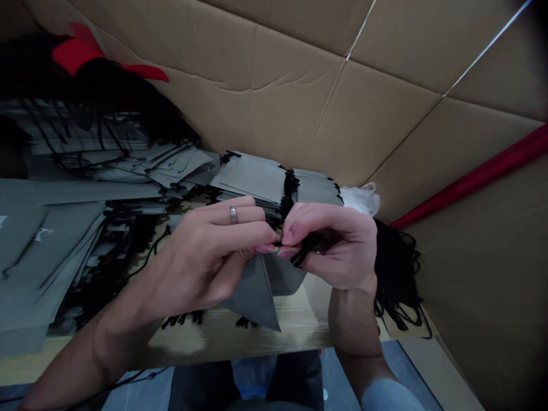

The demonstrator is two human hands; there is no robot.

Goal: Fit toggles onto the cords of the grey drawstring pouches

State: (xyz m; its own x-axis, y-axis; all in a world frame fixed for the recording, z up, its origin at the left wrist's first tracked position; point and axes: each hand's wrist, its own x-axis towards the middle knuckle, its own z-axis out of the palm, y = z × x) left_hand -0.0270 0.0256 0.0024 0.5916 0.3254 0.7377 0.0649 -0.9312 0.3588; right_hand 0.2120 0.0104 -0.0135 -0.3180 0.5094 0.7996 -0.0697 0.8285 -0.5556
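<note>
Both of my hands meet in the middle of the head view, fingertips almost touching. My left hand (214,245), with a ring on one finger, pinches one part of a black cord (303,251). The fingers of my right hand (338,240) are closed on the same cord, and its short ends stick out below them. Under the hands hangs a grey flat piece (257,291) with a pointed corner and a stitched edge. My fingers hide where the cord joins it, if it does.
Stacks of grey pieces with black cord ends (252,174) stand against the cardboard wall (278,85). More grey pieces (77,240) pile up at left. A bundle of black cords (398,274) lies right, near a clear plastic bag (362,198). The wooden table's (192,348) front edge is close.
</note>
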